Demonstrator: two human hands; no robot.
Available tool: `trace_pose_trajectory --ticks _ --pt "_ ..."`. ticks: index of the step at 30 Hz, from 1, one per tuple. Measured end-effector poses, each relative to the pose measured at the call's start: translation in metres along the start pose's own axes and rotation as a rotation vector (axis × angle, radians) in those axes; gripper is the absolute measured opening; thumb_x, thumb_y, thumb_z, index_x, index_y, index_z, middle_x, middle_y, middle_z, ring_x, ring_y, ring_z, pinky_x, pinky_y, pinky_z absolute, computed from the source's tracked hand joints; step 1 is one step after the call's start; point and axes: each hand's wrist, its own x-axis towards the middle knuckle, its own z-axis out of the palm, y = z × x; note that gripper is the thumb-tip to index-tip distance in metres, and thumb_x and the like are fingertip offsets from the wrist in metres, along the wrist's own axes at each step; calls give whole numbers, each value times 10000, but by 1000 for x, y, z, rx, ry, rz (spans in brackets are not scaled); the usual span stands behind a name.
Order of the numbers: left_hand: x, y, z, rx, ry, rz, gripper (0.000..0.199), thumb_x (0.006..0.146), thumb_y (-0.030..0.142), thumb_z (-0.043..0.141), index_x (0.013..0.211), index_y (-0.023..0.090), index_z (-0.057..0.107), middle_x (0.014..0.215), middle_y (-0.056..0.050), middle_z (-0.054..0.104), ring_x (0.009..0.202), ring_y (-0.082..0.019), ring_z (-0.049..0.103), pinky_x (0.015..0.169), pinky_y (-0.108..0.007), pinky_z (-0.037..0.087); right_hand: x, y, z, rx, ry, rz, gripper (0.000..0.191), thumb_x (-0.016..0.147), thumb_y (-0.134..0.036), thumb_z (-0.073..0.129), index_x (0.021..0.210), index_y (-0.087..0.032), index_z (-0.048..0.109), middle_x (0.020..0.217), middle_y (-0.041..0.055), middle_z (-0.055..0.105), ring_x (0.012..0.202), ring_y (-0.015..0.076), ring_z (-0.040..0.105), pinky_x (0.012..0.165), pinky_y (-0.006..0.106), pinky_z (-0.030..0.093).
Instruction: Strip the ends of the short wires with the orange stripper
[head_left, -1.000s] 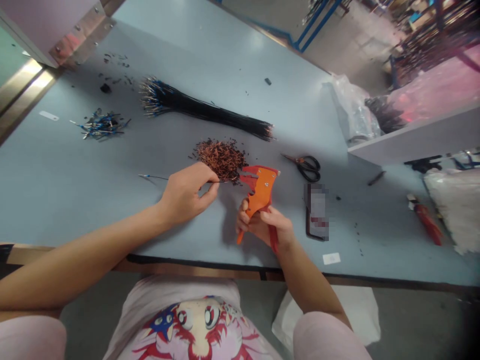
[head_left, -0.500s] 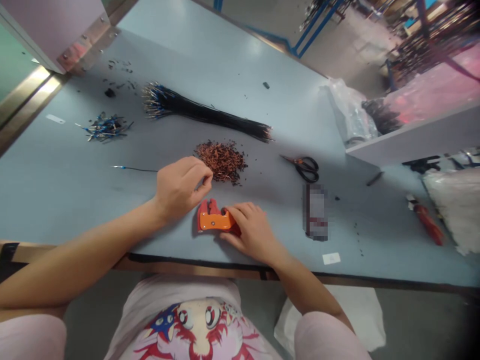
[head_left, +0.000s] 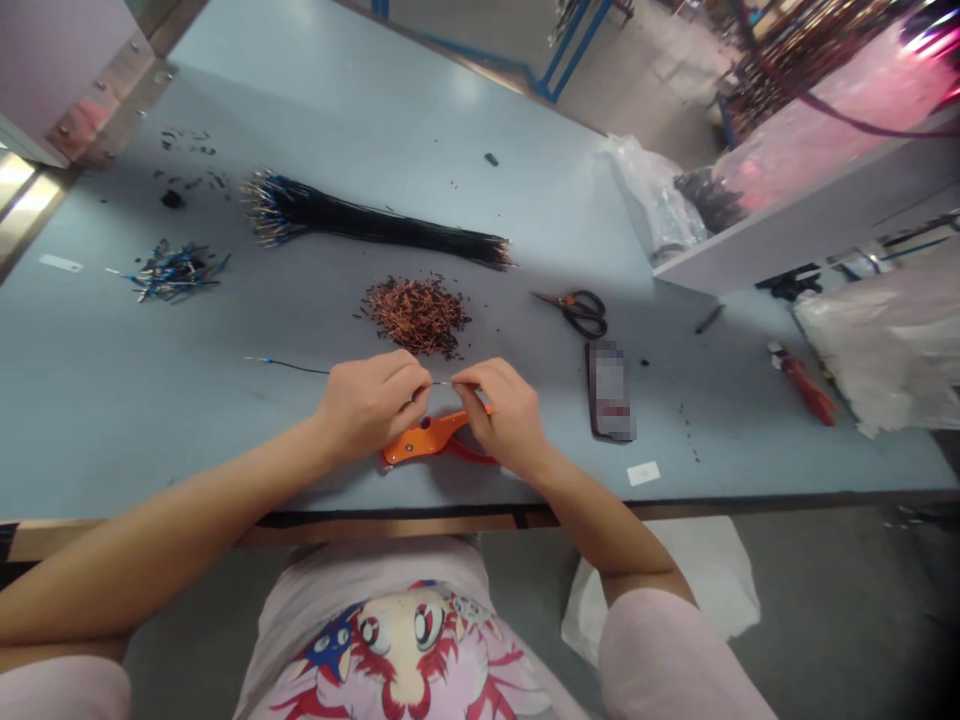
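My left hand point(head_left: 370, 405) is shut on a thin black wire point(head_left: 300, 367) with a blue-tipped terminal at its far end. The wire's other end runs out past my fingers toward my right hand point(head_left: 501, 412), whose fingertips pinch it close to the left hand. Under both hands, an orange wire stripper point(head_left: 424, 440) with red handles lies on its side on the blue-grey workbench point(head_left: 202, 385). A pile of copper-coloured wire scraps point(head_left: 416, 316) sits just beyond my hands.
A long bundle of black wires point(head_left: 375, 226) and a heap of blue-tipped wires point(head_left: 176, 272) lie farther along the bench. To the right are black-handled scissors point(head_left: 581, 314), a blurred object point(head_left: 610, 392), a red-handled tool point(head_left: 802, 391) and plastic bags point(head_left: 652, 195).
The stripper has gone from my right hand's grip to lying flat on the bench, turned sideways. My right hand has moved up to the wire, and the view has shifted slightly.
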Motion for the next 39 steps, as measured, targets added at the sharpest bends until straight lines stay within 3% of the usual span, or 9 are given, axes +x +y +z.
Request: trace_pose_trajectory --ticks 5,10,14,17,19,25,29,33,39 --pt "9 -15 -9 -65 78 -287 76 769 192 539 716 188 594 704 2 619 625 -110 534 565 -241 374 20 25 -11 -159 53 33 220 888 -173 404 965 -196 609 950 91 618 941 217 549 854 374 442" --pt "14 -26 -10 -310 159 -514 76 746 173 561 789 172 624 722 7 617 586 -81 518 536 -205 405 23 35 -2 -251 -104 37 432 815 -139 480 1247 -150 480 1393 154 385 1238 302 384 977 491 335" --pt "15 -28 -9 -337 207 -563 58 748 186 580 774 163 626 749 -6 627 649 -90 553 590 -206 448 7 19 -10 -183 -338 -19 425 801 -367 594 1181 -188 525 1215 135 550 1122 306 470 974 516 291" --pt "16 -30 -9 -334 227 -591 49 750 208 597 762 167 621 736 -2 628 640 -88 554 593 -207 460 -3 5 -15 -135 -538 -73 658 600 -524 739 1132 -190 545 1061 118 579 996 300 497 893 466 350" --pt "16 -32 -8 -337 237 -596 51 750 220 602 767 176 620 733 1 628 633 -90 555 586 -210 465 -6 0 -11 -185 -568 -65 643 554 -485 772 1082 -186 558 1002 111 565 945 291 490 831 429 372" --pt "15 -34 -10 -312 281 -577 58 763 239 594 786 193 622 717 10 608 620 -91 537 556 -211 447 1 3 -4 -244 -559 -27 252 674 -292 653 878 -165 577 855 78 569 802 219 511 710 329 386" --pt "16 -34 -13 -295 352 -611 63 780 248 582 791 192 610 687 23 578 586 -78 497 545 -207 422 7 13 -20 14 -450 141 300 636 -205 651 925 -176 576 890 51 608 773 192 562 710 316 422" --pt "15 -34 -13 -293 404 -612 87 814 267 547 821 192 592 717 18 584 604 -81 499 567 -213 422 10 23 -33 574 -383 240 345 726 -286 635 1052 -193 570 999 60 621 929 224 578 832 362 438" --pt "12 -27 -10 -312 375 -571 124 856 283 500 849 187 578 738 12 592 636 -89 513 592 -219 424 7 22 -12 1225 -466 550 359 808 -390 544 1077 -154 572 1025 108 617 841 230 614 755 409 496"
